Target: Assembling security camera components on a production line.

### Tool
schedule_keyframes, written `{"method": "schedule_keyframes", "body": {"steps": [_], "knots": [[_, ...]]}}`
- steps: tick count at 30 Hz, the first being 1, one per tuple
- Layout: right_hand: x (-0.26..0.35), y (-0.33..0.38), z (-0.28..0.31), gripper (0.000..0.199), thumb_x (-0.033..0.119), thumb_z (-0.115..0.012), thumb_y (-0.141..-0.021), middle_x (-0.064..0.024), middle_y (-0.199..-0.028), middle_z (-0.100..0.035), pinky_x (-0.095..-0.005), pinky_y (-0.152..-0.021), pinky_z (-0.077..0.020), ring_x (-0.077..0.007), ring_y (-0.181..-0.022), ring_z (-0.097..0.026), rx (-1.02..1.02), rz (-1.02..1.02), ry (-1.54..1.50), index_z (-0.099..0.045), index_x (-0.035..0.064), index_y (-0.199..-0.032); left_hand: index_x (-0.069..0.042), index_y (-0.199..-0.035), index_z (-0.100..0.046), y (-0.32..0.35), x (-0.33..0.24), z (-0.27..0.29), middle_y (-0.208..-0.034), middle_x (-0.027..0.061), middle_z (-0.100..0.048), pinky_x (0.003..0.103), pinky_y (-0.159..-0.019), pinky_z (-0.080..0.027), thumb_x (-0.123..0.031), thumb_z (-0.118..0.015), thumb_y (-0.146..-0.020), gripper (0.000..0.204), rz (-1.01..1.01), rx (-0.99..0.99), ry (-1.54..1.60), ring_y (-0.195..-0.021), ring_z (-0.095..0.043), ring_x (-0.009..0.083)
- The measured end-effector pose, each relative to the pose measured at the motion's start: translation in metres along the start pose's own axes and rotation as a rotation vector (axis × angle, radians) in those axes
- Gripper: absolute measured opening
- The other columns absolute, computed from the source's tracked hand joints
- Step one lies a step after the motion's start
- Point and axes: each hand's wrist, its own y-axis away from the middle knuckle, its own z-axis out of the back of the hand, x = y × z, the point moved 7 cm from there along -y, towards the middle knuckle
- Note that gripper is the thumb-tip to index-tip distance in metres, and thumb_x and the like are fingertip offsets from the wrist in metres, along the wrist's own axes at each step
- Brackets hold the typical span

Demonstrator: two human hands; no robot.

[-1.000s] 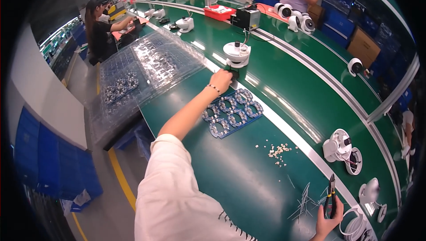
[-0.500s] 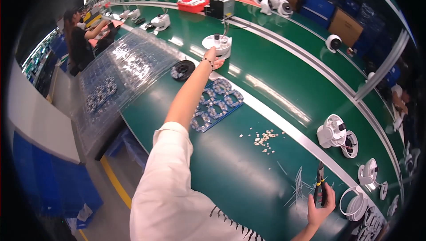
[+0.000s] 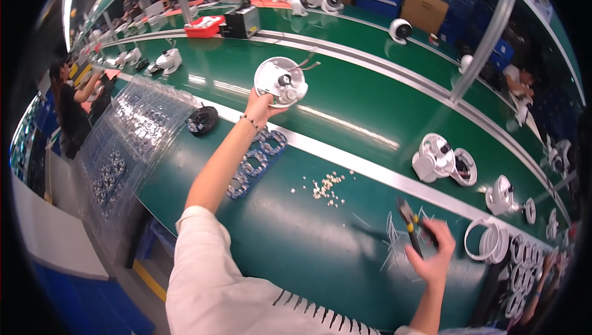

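Left hand (image 3: 261, 108) has a white housing (image 3: 274, 82) by the rim, up around the tabletop's (image 3: 296, 242) far edge — right hand (image 3: 435, 252) grips pliers (image 3: 408, 220) toward the right end. One-handed hold, so slack fingers could drop it — loose wires (image 3: 306, 62) might snag too.

Gap between boards (image 3: 266, 160) and pale bits (image 3: 320, 191)

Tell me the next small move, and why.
Probably draw the round white housing back toward the pliers: the left hand holds it out by the green belt, while the right hand holds the pliers well apart from it.
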Motion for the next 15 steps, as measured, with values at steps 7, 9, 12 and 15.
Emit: {"method": "schedule_keyframes", "body": {"steps": [7,9,12,15], "knots": [[0.058,-0.059,-0.018,0.047,0.012,-0.069,-0.053,-0.0098,-0.089,-0.055,-0.0346,-0.067,-0.0426,-0.0267,-0.076,-0.053,-0.237,0.363,0.380,-0.058,0.0009,-0.097,-0.009,-0.128,-0.022,0.134,0.001,-0.107,-0.121,0.0142,-0.037,0.042,-0.073,-0.054,0.013,-0.034,-0.064,0.069,0.089,0.333,-0.100,-0.106,-0.048,0.0309],[0.059,-0.059,-0.018,0.048,0.012,-0.069,-0.052,-0.0086,-0.088,-0.054,-0.0345,-0.064,-0.0396,-0.0249,-0.075,-0.051,-0.245,0.393,0.457,-0.058,0.0006,-0.097,-0.008,-0.129,-0.020,0.151,0.003,-0.120,-0.122,0.0140,-0.037,0.040,-0.074,-0.054,0.013,-0.034,-0.063,0.071,0.072,0.395,-0.133,-0.108,-0.047,0.0297],[0.057,-0.052,-0.013,0.049,0.013,-0.069,-0.051,-0.0082,-0.088,-0.053,-0.0338,-0.061,-0.0354,-0.0232,-0.074,-0.049,-0.249,0.381,0.508,-0.057,-0.0001,-0.097,-0.008,-0.131,-0.018,0.171,0.000,-0.137,-0.123,0.0138,-0.036,0.037,-0.076,-0.054,0.012,-0.033,-0.063,0.073,0.060,0.461,-0.191,-0.111,-0.045,0.0272],[0.056,-0.045,-0.007,0.049,0.013,-0.070,-0.051,-0.0085,-0.088,-0.053,-0.0333,-0.061,-0.0341,-0.0230,-0.075,-0.049,-0.244,0.358,0.541,-0.057,-0.0002,-0.097,-0.008,-0.132,-0.017,0.182,0.000,-0.147,-0.125,0.0134,-0.035,0.034,-0.082,-0.051,0.011,-0.034,-0.062,0.074,0.028,0.517,-0.259,-0.114,-0.042,0.0247]]}}
